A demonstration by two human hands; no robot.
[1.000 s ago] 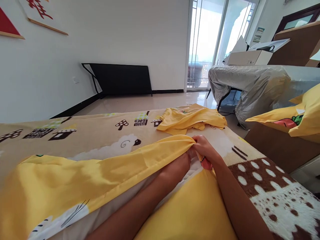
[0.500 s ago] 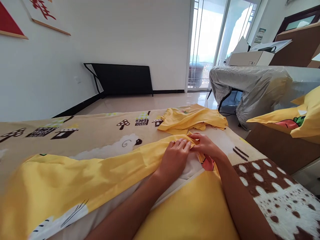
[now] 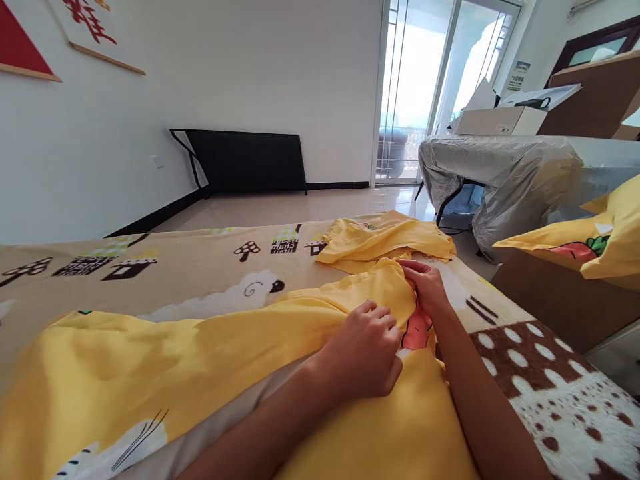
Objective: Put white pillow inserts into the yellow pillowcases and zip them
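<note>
A yellow duvet cover [image 3: 215,360] with cartoon prints is spread over the bed, a greyish-white quilt [image 3: 240,410] showing along its open side. My right hand [image 3: 425,287] pinches the gathered edge of the cover near its far right corner, beside a red printed patch [image 3: 417,328]. Closer to me, my left hand [image 3: 367,350] is closed, knuckles up, against the cover's edge; its fingertips are hidden. Beyond both hands lies a crumpled yellow cloth [image 3: 385,237].
A beige patterned blanket [image 3: 200,267] covers the bed. At right, a yellow pillow-like bundle [image 3: 615,233] rests on a brown box [image 3: 545,293]. Behind stands a plastic-covered table [image 3: 500,157] with a white box [image 3: 500,120]. A black panel [image 3: 245,160] leans against the wall.
My left hand has come nearer to me and curled up, away from the right hand. The cover's corner is now bunched higher and fuller beside my right hand, which moved slightly right.
</note>
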